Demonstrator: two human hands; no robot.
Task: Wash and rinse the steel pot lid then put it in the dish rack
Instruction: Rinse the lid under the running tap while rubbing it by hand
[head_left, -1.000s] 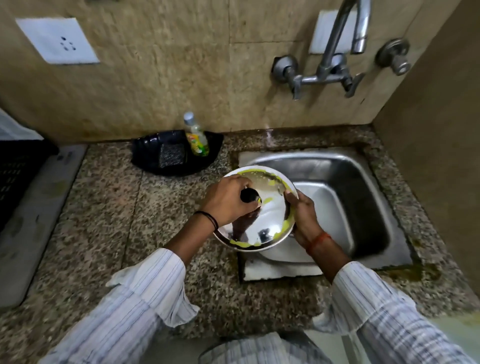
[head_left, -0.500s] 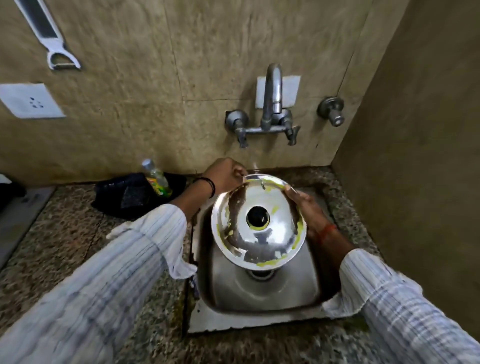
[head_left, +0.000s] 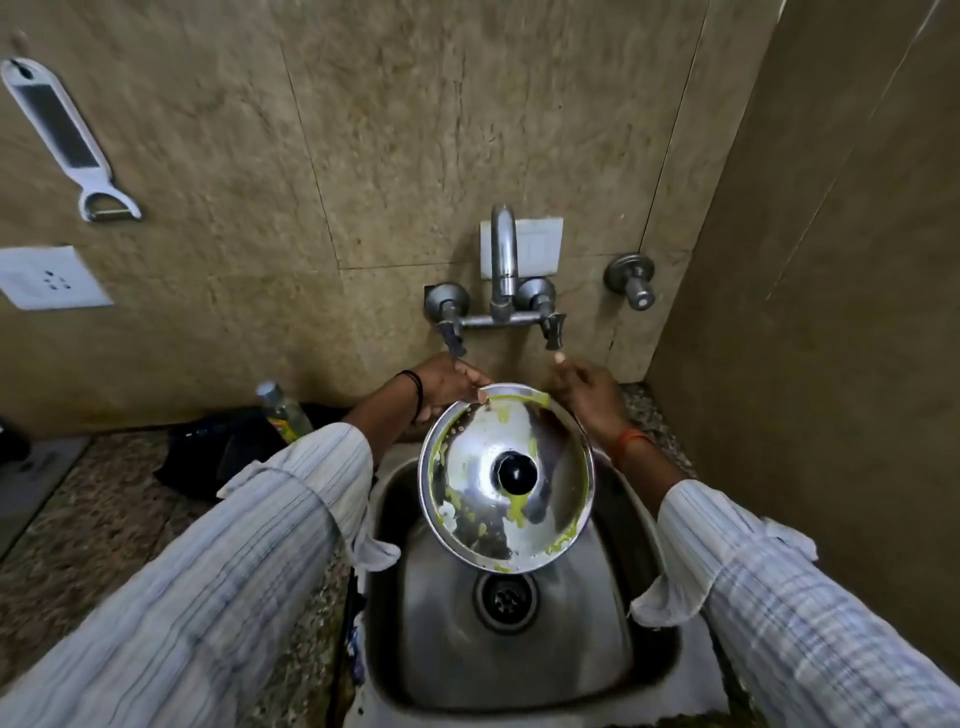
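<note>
Your left hand (head_left: 448, 383) grip pinches far rim of steel lid (head_left: 506, 478), frame centre, over sink (head_left: 519, 649). Your right hand (head_left: 589, 397) grip loose, fingertip just below right tap handle (head_left: 552, 330), holding nothing.

Both arms wear long shirt sleeves of pale white-grey fabric with fine dark stripes. Left sleeve (head_left: 218, 561): mainly lengthwise stripes, cuff loose and unbuttoned just behind the wrist. Right sleeve (head_left: 779, 597): crossing stripes forming a faint check, cuff likewise hanging open. Left hand (head_left: 447, 384): thin black band (head_left: 415, 391) around the wrist. Right hand (head_left: 589, 397): orange thread band (head_left: 631, 441) around the wrist.
</note>
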